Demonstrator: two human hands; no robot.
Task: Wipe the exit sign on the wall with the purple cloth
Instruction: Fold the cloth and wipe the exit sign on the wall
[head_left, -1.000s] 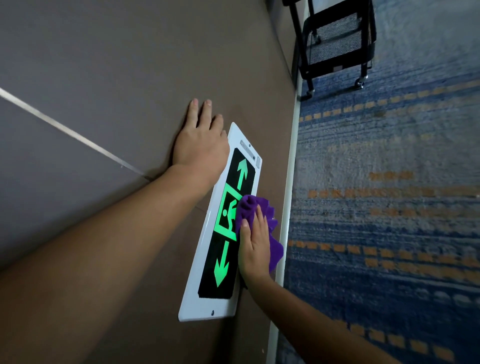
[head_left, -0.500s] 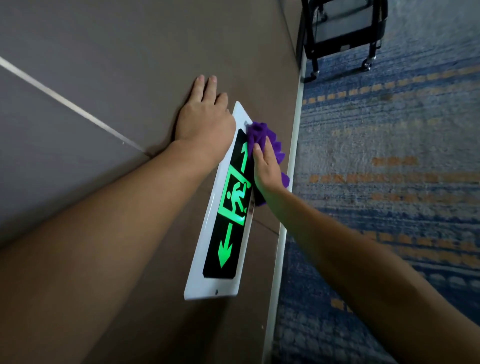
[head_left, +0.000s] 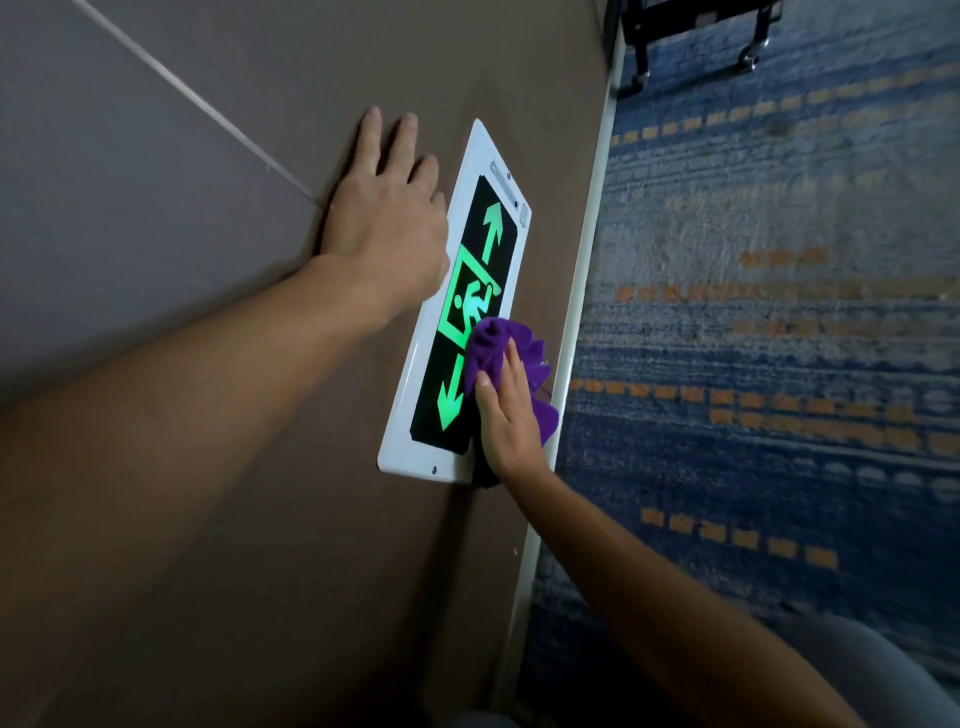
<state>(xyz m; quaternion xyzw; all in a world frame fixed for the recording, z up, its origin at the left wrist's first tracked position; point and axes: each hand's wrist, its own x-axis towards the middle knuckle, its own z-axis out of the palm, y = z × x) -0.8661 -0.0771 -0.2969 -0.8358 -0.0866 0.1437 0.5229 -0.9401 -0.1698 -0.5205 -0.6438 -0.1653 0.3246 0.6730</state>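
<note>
The exit sign (head_left: 483, 228) is a white-framed black panel with glowing green arrows and a running figure, fixed low on the brown wall (head_left: 208, 130). My right hand (head_left: 506, 415) presses the bunched purple cloth (head_left: 493, 348) against the sign's near half, covering part of the lower arrow and the sign's right edge. My left hand (head_left: 387, 218) lies flat on the wall with fingers spread, its edge touching the sign's left frame.
A white baseboard (head_left: 587, 291) runs along the wall's foot. Blue carpet with orange dashes (head_left: 779, 338) fills the right side. A black wheeled cart (head_left: 696, 31) stands at the top edge, next to the wall. A pale seam (head_left: 197, 98) crosses the wall.
My right hand has slid the purple cloth from the sign's far end, by the upper arrow, back down to its near half. My left hand stays flat on the wall.
</note>
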